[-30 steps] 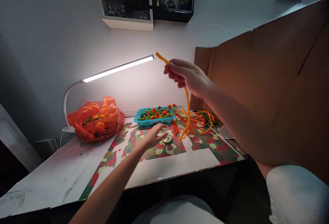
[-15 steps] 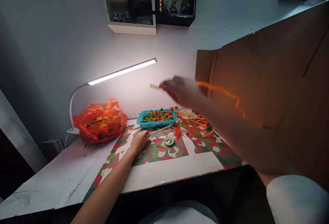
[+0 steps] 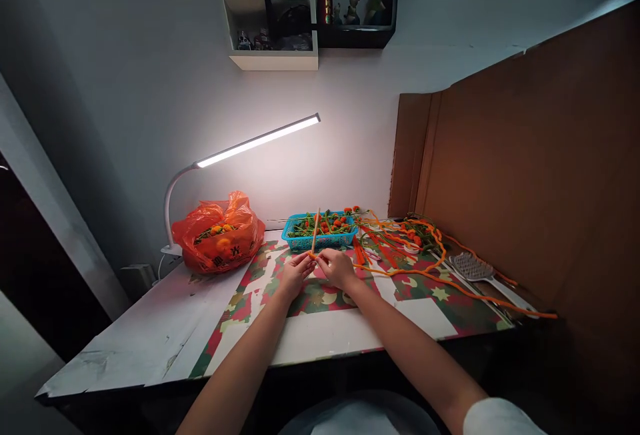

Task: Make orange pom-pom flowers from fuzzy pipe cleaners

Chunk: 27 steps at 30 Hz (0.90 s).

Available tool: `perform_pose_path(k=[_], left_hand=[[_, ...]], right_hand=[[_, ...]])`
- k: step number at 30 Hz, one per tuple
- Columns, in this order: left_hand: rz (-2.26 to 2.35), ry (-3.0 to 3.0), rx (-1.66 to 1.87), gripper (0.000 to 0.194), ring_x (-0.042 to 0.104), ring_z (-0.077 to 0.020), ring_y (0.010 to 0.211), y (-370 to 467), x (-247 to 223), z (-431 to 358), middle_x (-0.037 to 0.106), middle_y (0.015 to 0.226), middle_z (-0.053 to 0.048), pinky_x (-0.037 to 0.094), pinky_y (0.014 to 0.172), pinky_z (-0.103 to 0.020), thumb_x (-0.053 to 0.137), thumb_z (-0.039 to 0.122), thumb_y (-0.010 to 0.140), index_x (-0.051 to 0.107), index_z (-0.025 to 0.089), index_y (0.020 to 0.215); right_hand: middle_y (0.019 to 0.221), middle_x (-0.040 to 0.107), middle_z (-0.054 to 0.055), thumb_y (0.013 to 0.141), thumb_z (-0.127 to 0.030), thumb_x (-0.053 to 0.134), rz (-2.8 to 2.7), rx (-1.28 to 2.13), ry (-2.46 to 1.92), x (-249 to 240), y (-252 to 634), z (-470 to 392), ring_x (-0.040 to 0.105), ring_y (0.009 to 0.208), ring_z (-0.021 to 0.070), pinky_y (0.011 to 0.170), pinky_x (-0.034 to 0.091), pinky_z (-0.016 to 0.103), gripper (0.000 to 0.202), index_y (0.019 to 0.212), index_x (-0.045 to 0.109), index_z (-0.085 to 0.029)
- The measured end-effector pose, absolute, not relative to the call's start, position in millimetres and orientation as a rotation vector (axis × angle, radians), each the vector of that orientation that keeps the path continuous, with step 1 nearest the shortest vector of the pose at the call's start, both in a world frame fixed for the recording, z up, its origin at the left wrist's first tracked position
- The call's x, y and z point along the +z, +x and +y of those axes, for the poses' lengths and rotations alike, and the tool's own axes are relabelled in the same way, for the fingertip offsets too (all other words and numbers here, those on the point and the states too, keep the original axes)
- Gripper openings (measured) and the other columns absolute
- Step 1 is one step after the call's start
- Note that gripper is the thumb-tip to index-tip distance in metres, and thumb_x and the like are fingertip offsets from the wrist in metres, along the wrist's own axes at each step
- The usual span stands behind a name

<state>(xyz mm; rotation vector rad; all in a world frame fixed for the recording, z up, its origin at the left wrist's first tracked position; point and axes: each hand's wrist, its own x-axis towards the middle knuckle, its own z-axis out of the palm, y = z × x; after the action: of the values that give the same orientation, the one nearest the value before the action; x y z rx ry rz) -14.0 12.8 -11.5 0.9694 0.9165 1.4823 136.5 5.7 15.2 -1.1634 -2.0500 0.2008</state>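
Note:
My left hand (image 3: pixel 295 274) is closed on the lower end of a thin wooden stick (image 3: pixel 316 230), which stands nearly upright. Close beside it, my right hand (image 3: pixel 337 268) pinches a fuzzy orange cord (image 3: pixel 415 270) against the stick's base. A bit of orange shows between the fingertips; whether it is wound around the stick is too small to tell. From my right hand the cord runs right across the table and loops back to a pile of orange strands. Behind my hands stands a blue basket (image 3: pixel 320 242) of small orange flowers with green stems.
An orange plastic bag (image 3: pixel 220 258) with flowers stands left, by the lit lamp (image 3: pixel 260 140). At right lie a brush (image 3: pixel 473 266) and orange strips (image 3: pixel 385 248), beside a tall cardboard panel (image 3: pixel 520 175). Patterned paper (image 3: pixel 320 296) covers part of the table.
My right hand came down from its raised, blurred position to meet my left hand. The stick turned from lying low to nearly upright. The orange cord now lies along the table.

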Motion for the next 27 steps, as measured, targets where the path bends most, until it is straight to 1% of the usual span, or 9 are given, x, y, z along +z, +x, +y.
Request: perform_pose_path(k=[4, 9, 13, 16, 20, 23, 27], left_hand=[[0.902, 0.900, 1.423, 0.029, 0.062, -0.0113, 0.070, -16, -9, 10, 0.070, 0.077, -0.004, 0.050, 0.070, -0.022, 0.082, 0.027, 0.054, 0.069, 0.015, 0.078], [0.930, 0.924, 1.368, 0.024, 0.060, -0.0098, 0.065, -20, -11, 12, 0.069, 0.077, -0.005, 0.050, 0.065, -0.021, 0.080, 0.026, 0.060, 0.070, 0.015, 0.078], [0.938, 0.951, 1.322, 0.027, 0.060, -0.0096, 0.064, -21, -13, 13, 0.068, 0.074, -0.006, 0.050, 0.064, -0.020, 0.082, 0.026, 0.059, 0.070, 0.012, 0.078], [0.955, 0.975, 1.305, 0.027, 0.060, -0.0100, 0.065, -21, -14, 13, 0.068, 0.075, -0.006, 0.049, 0.064, -0.020, 0.080, 0.027, 0.061, 0.069, 0.011, 0.080], [0.992, 0.988, 1.295, 0.023, 0.061, -0.0107, 0.066, -21, -14, 14, 0.068, 0.074, -0.006, 0.049, 0.065, -0.021, 0.076, 0.028, 0.065, 0.068, 0.013, 0.080], [1.038, 1.001, 1.322, 0.016, 0.062, -0.0125, 0.068, -21, -14, 15, 0.067, 0.072, -0.005, 0.050, 0.066, -0.023, 0.072, 0.027, 0.067, 0.066, 0.016, 0.076], [1.047, 1.049, 1.345, 0.013, 0.060, -0.0128, 0.064, -20, -14, 17, 0.065, 0.066, -0.003, 0.050, 0.063, -0.024, 0.069, 0.029, 0.067, 0.064, 0.017, 0.069]], right_hand=[[0.079, 0.068, 0.003, 0.087, -0.030, 0.050, -2.050, 0.259, -1.154, 8, 142, 9, 0.056, 0.071, 0.0144, 0.057, 0.029, 0.023, 0.021, 0.080, 0.067, -0.021], [0.078, 0.068, 0.002, 0.087, -0.031, 0.049, -1.995, 0.278, -1.190, -2, 144, 15, 0.056, 0.072, 0.0141, 0.058, 0.030, 0.023, 0.024, 0.076, 0.067, -0.019], [0.078, 0.069, 0.003, 0.085, -0.031, 0.050, -1.994, 0.280, -1.198, -4, 145, 17, 0.057, 0.072, 0.0145, 0.059, 0.030, 0.023, 0.023, 0.076, 0.067, -0.019], [0.078, 0.069, 0.003, 0.085, -0.031, 0.051, -2.014, 0.267, -1.203, -4, 144, 16, 0.058, 0.072, 0.0150, 0.058, 0.031, 0.024, 0.022, 0.076, 0.068, -0.020], [0.083, 0.070, 0.003, 0.085, -0.030, 0.051, -2.031, 0.258, -1.173, -3, 144, 14, 0.059, 0.074, 0.0153, 0.059, 0.032, 0.024, 0.022, 0.079, 0.069, -0.020], [0.083, 0.070, 0.004, 0.085, -0.032, 0.053, -2.032, 0.284, -1.173, -4, 144, 14, 0.059, 0.073, 0.0155, 0.060, 0.034, 0.024, 0.023, 0.079, 0.071, -0.020], [0.083, 0.071, 0.004, 0.084, -0.033, 0.054, -2.000, 0.397, -1.093, -6, 143, 17, 0.060, 0.076, 0.0159, 0.064, 0.038, 0.024, 0.022, 0.081, 0.073, -0.021]])
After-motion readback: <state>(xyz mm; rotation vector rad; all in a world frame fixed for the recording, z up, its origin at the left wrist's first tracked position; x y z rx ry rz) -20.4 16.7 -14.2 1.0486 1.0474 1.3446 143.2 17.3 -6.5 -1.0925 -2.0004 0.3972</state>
